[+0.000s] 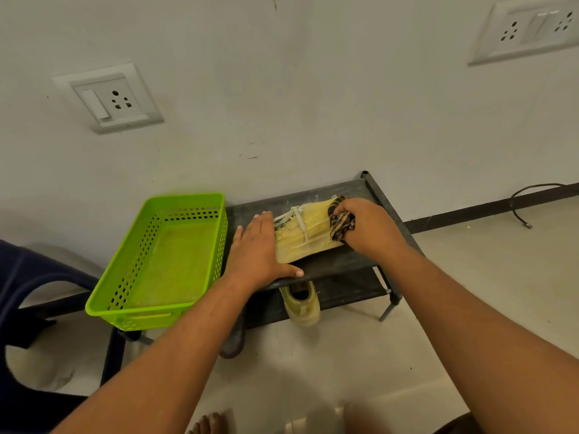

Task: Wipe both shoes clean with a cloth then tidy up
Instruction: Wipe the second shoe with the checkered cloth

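Observation:
A pale yellow shoe (pixel 305 233) with white laces lies on the top shelf of a low black rack (pixel 341 266). My left hand (pixel 258 249) rests flat against the shoe's near left end, fingers spread, thumb on the shelf's front edge. My right hand (pixel 366 227) grips a bunched black-and-tan patterned cloth (pixel 341 221) and presses it on the shoe's right end. A second pale yellow shoe (pixel 302 303) stands on the lower shelf, partly hidden under the top shelf.
An empty lime-green plastic basket (pixel 163 261) sits on the rack's left part, overhanging its front. A dark blue chair (pixel 37 296) stands at the left. The wall with sockets is right behind the rack. A black cable (pixel 526 198) lies on the floor at right.

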